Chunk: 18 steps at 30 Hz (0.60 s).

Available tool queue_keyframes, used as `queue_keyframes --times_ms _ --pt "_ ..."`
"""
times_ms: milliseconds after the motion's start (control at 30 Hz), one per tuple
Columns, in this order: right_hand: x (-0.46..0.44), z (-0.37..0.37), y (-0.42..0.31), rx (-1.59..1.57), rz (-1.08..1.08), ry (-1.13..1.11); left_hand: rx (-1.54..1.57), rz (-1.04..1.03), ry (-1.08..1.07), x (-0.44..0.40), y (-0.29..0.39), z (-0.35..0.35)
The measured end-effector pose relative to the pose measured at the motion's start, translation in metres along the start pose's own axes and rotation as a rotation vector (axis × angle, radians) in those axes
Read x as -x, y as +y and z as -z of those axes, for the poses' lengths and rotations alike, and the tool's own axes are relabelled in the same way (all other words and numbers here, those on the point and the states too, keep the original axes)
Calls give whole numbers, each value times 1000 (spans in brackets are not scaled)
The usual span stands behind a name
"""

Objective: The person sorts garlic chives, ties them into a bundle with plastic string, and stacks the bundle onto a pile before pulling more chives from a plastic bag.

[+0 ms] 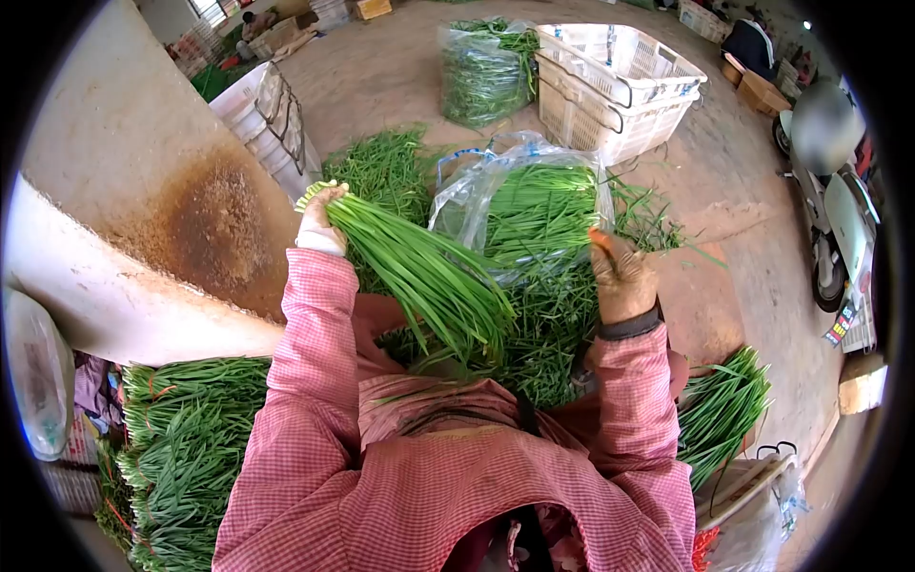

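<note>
Gripped at its pale ends, a bunch of long green stalks slants from the closed left hand down and rightward toward the seated person's lap, as I see it from the floor. Beyond, a clear plastic bag holds more greens; farther right, clear of the bunch, the right hand pinches a small orange strip.

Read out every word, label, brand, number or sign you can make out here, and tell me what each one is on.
No text can be read.
Colored sticker low on the parked scooter: markings too small to read.
White crates: blue marks, too blurred to tell if they are writing.
</note>
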State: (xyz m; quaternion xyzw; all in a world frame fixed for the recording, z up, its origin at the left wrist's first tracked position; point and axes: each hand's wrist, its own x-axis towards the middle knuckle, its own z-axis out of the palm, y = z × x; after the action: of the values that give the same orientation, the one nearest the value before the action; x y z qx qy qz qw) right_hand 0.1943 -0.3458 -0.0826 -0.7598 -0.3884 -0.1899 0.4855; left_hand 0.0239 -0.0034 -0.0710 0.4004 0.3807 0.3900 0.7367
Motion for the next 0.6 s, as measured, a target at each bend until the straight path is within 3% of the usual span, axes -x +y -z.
queue_keyframes --times_ms 133,267,300,400,433,600 --pt "39 -33 -18 -353 30 -173 52 45 3 -10 -7 7" --pt "67 -56 -38 -175 55 -402 93 42 -25 -12 -12 8" --pt "66 -57 -48 7 -25 -552 108 30 -37 -9 -13 5" --pt "73 -69 -46 190 -94 -729 63 44 -19 3 -11 -2" --pt "76 -74 -39 123 -96 -787 65 43 -20 6 -11 -4" --pt "76 -76 -43 2 -142 -707 99 56 -34 20 -11 -9"
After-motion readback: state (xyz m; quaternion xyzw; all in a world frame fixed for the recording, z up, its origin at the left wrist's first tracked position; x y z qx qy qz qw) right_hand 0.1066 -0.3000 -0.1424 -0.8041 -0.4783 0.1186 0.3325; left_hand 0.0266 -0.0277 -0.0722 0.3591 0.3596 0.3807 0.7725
